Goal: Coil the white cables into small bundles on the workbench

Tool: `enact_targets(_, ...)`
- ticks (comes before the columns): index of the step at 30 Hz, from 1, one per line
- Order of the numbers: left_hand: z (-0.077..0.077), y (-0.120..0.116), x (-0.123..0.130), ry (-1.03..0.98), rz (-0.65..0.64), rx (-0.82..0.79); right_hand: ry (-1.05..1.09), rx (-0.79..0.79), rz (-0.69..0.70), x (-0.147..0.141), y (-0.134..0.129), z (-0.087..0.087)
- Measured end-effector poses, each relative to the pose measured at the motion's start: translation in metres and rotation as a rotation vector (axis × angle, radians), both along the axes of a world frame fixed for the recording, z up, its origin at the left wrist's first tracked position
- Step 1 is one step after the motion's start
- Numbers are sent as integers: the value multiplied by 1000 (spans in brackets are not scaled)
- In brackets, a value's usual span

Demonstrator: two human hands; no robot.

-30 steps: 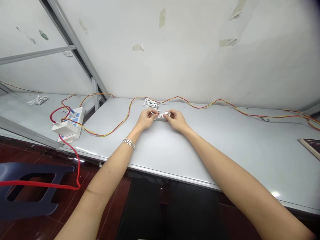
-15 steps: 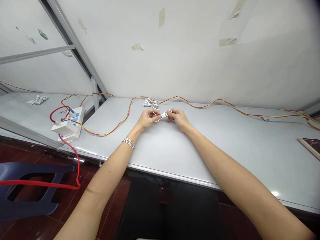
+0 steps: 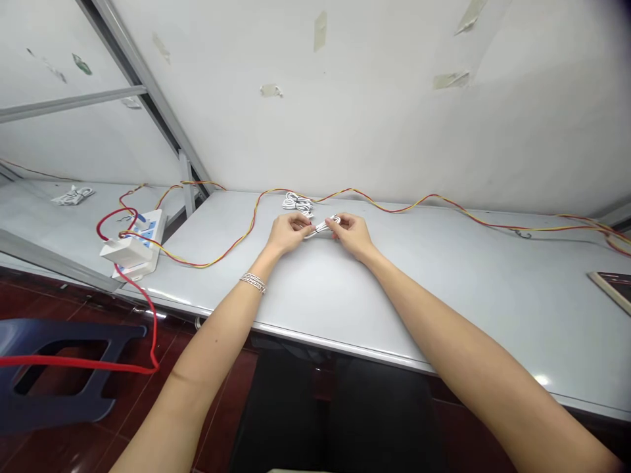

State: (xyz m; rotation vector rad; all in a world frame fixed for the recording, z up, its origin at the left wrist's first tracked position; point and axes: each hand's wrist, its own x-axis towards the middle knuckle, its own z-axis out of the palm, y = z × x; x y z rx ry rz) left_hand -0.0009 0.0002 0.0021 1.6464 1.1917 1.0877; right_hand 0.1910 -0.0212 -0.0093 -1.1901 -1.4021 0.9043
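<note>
A small bundle of white cable (image 3: 323, 227), with a dark tie round its middle, is stretched between my two hands just over the grey tabletop (image 3: 315, 289). My left hand (image 3: 290, 234) pinches its left end, and the fingers hide that part. At the other end my right hand (image 3: 351, 234) has thumb and fingers closed on the loops. Right behind my left hand lies a second coiled white cable (image 3: 296, 202), also bound with a dark tie.
A red and yellow twisted wire (image 3: 428, 196) runs along the wall. To the left sit a power strip (image 3: 156, 230) with a white adapter (image 3: 125, 251) and red cord (image 3: 154, 328). Another white cable bundle (image 3: 73, 195) lies far left. A framed object (image 3: 611, 289) is at right; a blue stool (image 3: 54, 374) stands below.
My hands stay in nearly the same place. The fingers of both have shifted slightly on the white cable bundle, and a little more of its right loop shows.
</note>
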Motion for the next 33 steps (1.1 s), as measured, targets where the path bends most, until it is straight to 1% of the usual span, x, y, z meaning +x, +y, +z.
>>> enact_targets(4, 2, -2, 0, 66, 51, 8, -6, 4, 14, -1, -1, 0)
enact_targets(11, 0, 1, 0, 32, 34, 33, 39, -30, -1, 0, 1, -1)
enact_targets(15, -1, 1, -1, -12, -42, -20, 96, -45, -3, 0, 1, 2)
enact_targets(18, 1, -1, -1, -69, -123, -76, 153, -52, -7, 0, 0, 3)
enact_targets(20, 4, -2, -1, -116, -154, -76, 148, -40, 8, 0, 0, 4)
enact_targets(24, 7, -2, -1, -280, -202, -62, 23, -4, 53, -2, -2, 2)
enact_targets(28, 7, 2, -4, -475, -230, -105, -245, 121, 159, -5, -6, 1)
enact_targets(31, 6, 3, -5, -517, -241, -153, -459, 222, 199, -8, -9, 1)
enact_targets(33, 5, 4, -3, -492, -238, -162, -527, 240, 185, -10, -11, 1)
